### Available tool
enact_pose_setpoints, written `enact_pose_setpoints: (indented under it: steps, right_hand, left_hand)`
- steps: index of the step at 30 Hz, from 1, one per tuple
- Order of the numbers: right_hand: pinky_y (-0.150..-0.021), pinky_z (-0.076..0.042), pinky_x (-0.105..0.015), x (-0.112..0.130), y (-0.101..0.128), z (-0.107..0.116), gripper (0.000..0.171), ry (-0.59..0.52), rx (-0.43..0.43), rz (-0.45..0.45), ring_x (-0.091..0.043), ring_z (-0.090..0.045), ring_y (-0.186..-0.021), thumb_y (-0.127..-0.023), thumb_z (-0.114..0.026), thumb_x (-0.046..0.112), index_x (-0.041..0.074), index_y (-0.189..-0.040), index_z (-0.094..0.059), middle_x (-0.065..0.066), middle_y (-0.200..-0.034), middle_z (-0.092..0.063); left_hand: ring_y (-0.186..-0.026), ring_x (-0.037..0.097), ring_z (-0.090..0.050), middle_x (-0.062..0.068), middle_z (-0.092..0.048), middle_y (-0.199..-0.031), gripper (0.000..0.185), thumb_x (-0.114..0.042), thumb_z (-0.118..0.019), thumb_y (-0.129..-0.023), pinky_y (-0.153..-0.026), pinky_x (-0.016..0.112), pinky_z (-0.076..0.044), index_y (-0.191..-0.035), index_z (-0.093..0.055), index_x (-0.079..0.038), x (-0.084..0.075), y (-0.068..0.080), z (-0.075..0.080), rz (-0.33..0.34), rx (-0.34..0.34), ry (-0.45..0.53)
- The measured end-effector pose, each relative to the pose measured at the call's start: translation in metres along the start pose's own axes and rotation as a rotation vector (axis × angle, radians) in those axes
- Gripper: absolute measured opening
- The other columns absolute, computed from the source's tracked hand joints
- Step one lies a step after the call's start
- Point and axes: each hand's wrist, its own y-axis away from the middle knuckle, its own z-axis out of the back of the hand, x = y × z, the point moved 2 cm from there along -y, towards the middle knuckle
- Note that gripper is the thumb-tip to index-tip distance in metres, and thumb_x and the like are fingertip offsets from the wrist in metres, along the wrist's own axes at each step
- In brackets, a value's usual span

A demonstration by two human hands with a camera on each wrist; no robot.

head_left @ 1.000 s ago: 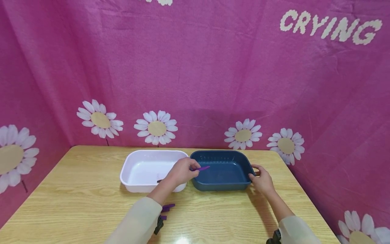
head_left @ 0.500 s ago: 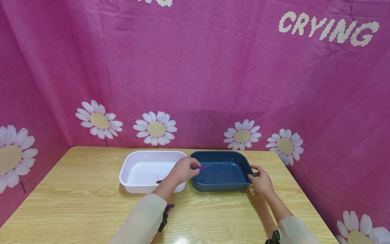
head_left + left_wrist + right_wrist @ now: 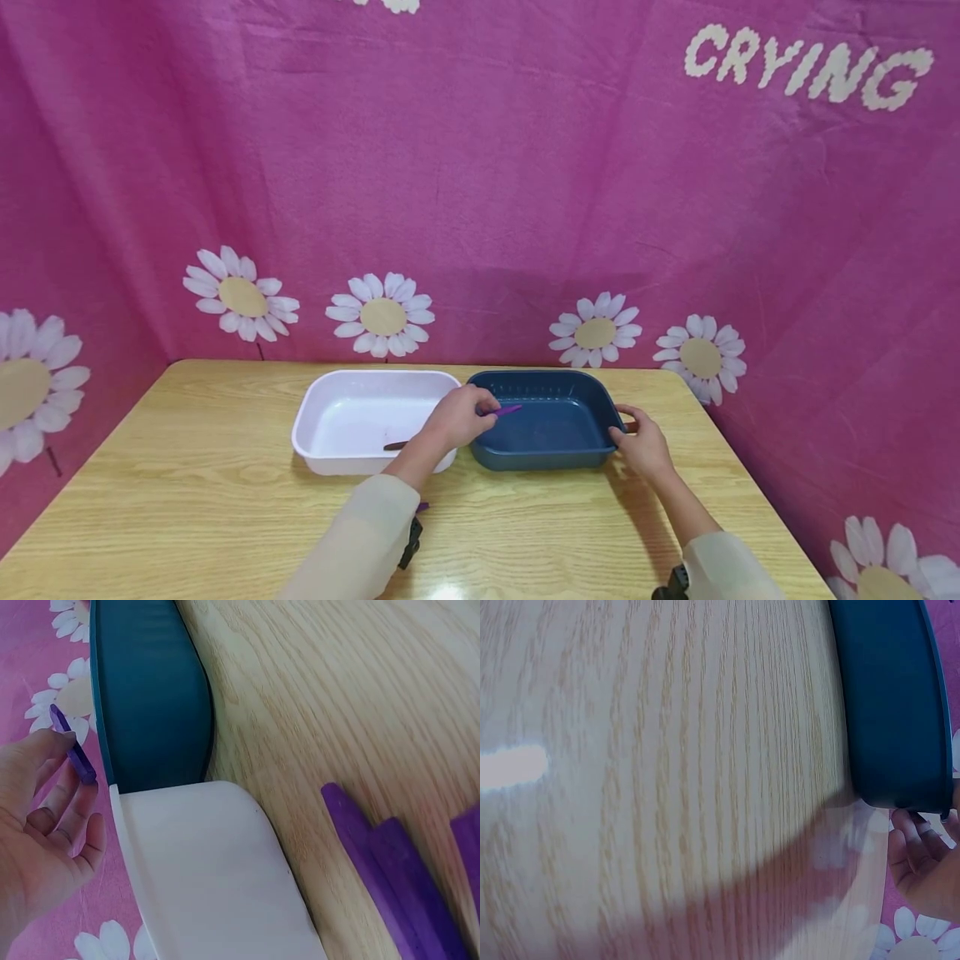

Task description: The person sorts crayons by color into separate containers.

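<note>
Closest to the camera there are a few purple sticks (image 3: 397, 877) lying flat on the wooden table (image 3: 225, 517), just under the left forearm, so the head view only catches a tiny purple tip of them. A bit further out, the left hand (image 3: 457, 417) is up over the spot where the two tubs meet, pinching one purple stick (image 3: 504, 410) between thumb and fingertips; the wrist view shows it (image 3: 73, 746) held at the fingertips with the other fingers loosely curled. The stick pokes out over the near-left corner of the dark blue tub (image 3: 551, 421), not touching the bottom as far as I can see. The right hand (image 3: 641, 446) is on the blue tub's right end, fingers wrapped around the rim or handle there, so it's gripping the tub. The white tub (image 3: 360, 417) sits right against the blue one on its left, and there's a brownish stick (image 3: 396, 446) lying inside it near the front wall. Behind everything hangs a pink daisy-print cloth (image 3: 480, 183).
</note>
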Motion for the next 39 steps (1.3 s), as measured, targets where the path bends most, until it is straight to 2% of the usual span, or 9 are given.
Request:
enact_pose_setpoints:
  steps: [5, 11, 21, 24, 30, 33, 39]
  right_hand:
    - [-0.055, -0.050, -0.027, 0.000, 0.000, 0.000, 0.044, -0.015, -0.004, 0.000, -0.020, -0.059, -0.074, -0.089, -0.056, 0.008, 0.000, -0.131, -0.046, -0.029, -0.105, -0.058]
    - [-0.055, -0.050, -0.025, 0.000, -0.001, 0.000, 0.044, -0.019, -0.009, 0.000, -0.017, -0.059, -0.072, -0.089, -0.057, 0.008, 0.000, -0.131, -0.046, -0.028, -0.104, -0.058]
    - [-0.053, -0.050, -0.026, -0.001, 0.000, 0.000, 0.045, -0.027, -0.011, 0.001, -0.016, -0.058, -0.069, -0.088, -0.057, 0.007, 0.000, -0.131, -0.047, -0.028, -0.102, -0.059]
    - [-0.054, -0.050, -0.026, -0.001, 0.000, 0.001, 0.044, -0.030, -0.008, 0.000, -0.016, -0.058, -0.070, -0.089, -0.057, 0.007, -0.001, -0.131, -0.046, -0.028, -0.102, -0.059]
    - [-0.055, -0.052, -0.030, 0.002, 0.000, 0.000, 0.045, -0.033, 0.000, -0.010, -0.017, -0.058, -0.070, -0.089, -0.057, 0.008, 0.001, -0.132, -0.046, -0.027, -0.103, -0.058]
    - [-0.055, -0.053, -0.032, 0.002, 0.000, 0.000, 0.045, -0.033, 0.003, -0.011, -0.017, -0.059, -0.069, -0.089, -0.057, 0.008, 0.001, -0.132, -0.045, -0.028, -0.104, -0.057]
    - [-0.058, -0.052, -0.027, 0.000, 0.000, 0.000, 0.045, -0.020, 0.014, -0.015, -0.019, -0.059, -0.074, -0.090, -0.055, 0.008, 0.001, -0.133, -0.045, -0.029, -0.107, -0.057]
  left_hand:
    - [-0.088, 0.018, -0.060, 0.004, -0.066, -0.090, 0.015, -0.015, -0.064, -0.085, -0.080, 0.033, -0.049, -0.097, -0.071, -0.009, -0.001, -0.002, -0.004, -0.008, -0.009, -0.010]
    - [-0.088, 0.017, -0.059, 0.002, -0.065, -0.091, 0.017, -0.018, -0.064, -0.086, -0.080, 0.033, -0.048, -0.100, -0.071, -0.012, -0.005, -0.002, -0.009, 0.018, -0.014, -0.040]
    - [-0.097, 0.020, -0.060, 0.002, -0.066, -0.097, 0.020, -0.021, -0.062, -0.089, -0.092, 0.045, -0.043, -0.105, -0.070, -0.012, -0.009, -0.003, -0.013, 0.041, -0.001, -0.045]
    - [-0.097, 0.020, -0.060, 0.002, -0.065, -0.099, 0.020, -0.021, -0.062, -0.089, -0.090, 0.042, -0.045, -0.106, -0.069, -0.012, -0.008, -0.002, -0.013, 0.045, 0.005, -0.033]
    - [-0.092, 0.018, -0.060, 0.002, -0.064, -0.099, 0.017, -0.022, -0.063, -0.089, -0.078, 0.033, -0.050, -0.103, -0.069, -0.014, -0.003, -0.001, -0.012, 0.047, 0.003, 0.004]
    - [-0.093, 0.019, -0.061, 0.002, -0.065, -0.100, 0.017, -0.021, -0.062, -0.089, -0.079, 0.033, -0.050, -0.103, -0.069, -0.014, -0.002, -0.001, -0.010, 0.037, 0.004, 0.023]
    - [-0.093, 0.020, -0.062, 0.004, -0.068, -0.100, 0.018, -0.021, -0.063, -0.088, -0.081, 0.033, -0.050, -0.102, -0.069, -0.011, -0.001, 0.001, -0.007, 0.009, 0.007, 0.051]
